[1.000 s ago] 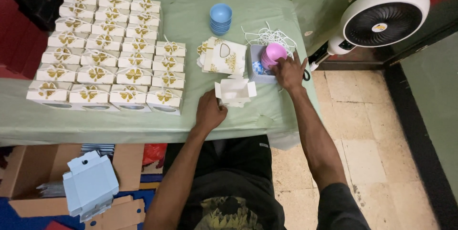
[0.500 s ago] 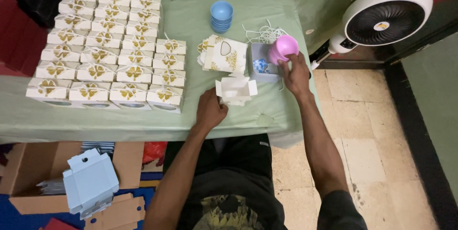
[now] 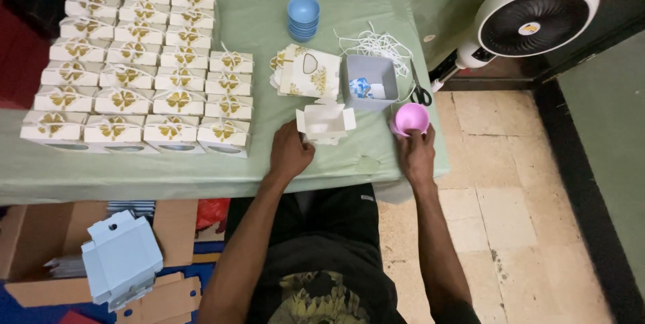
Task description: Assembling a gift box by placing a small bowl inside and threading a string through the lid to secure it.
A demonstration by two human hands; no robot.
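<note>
While left hand [image 3: 290, 154] stayed, right hand [image 3: 416, 156] brought pink cup [image 3: 410, 119] nearer.

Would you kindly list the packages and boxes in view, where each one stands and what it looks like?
Finished favour boxes: rows on the table's left; white with gold bows.
Flat box blanks: pile at table centre; white and gold.
Open box: by the left hand; small, plain white.
Grey container: beyond the right hand; square, open-topped.
Pale blue folded carton: floor, lower left.
</note>
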